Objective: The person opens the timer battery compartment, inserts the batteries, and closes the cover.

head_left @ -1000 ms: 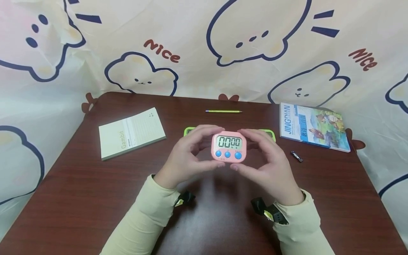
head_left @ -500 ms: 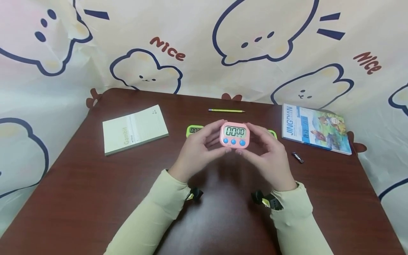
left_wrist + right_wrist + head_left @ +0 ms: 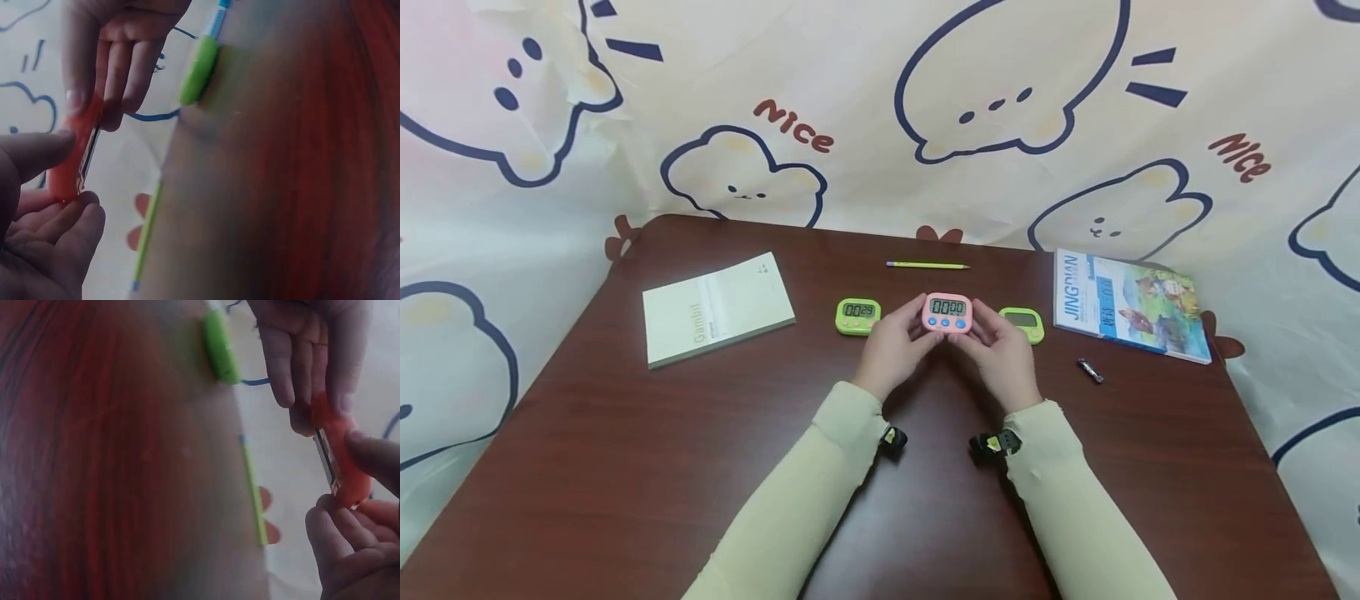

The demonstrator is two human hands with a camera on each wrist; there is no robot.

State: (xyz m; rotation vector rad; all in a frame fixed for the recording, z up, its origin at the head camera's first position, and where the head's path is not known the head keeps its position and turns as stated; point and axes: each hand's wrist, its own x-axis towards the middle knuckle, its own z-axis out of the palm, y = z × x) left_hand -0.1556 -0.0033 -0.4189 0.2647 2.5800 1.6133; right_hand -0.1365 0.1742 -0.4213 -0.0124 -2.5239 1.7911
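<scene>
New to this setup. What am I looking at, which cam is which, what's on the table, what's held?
No machine here: a person works with two bare hands. The wide picture comes from a camera on the head, looking down at a brown table. The two blurry close-ups come from cameras strapped to each wrist.

Both the left hand and the right hand hold a pink timer, its display reading 00:00. The wrist views show it edge-on, pinched between fingers.

On the table: a green timer to its left, another green timer to its right, a notepad, a pencil, a picture book and a small dark item, too small to identify.
</scene>
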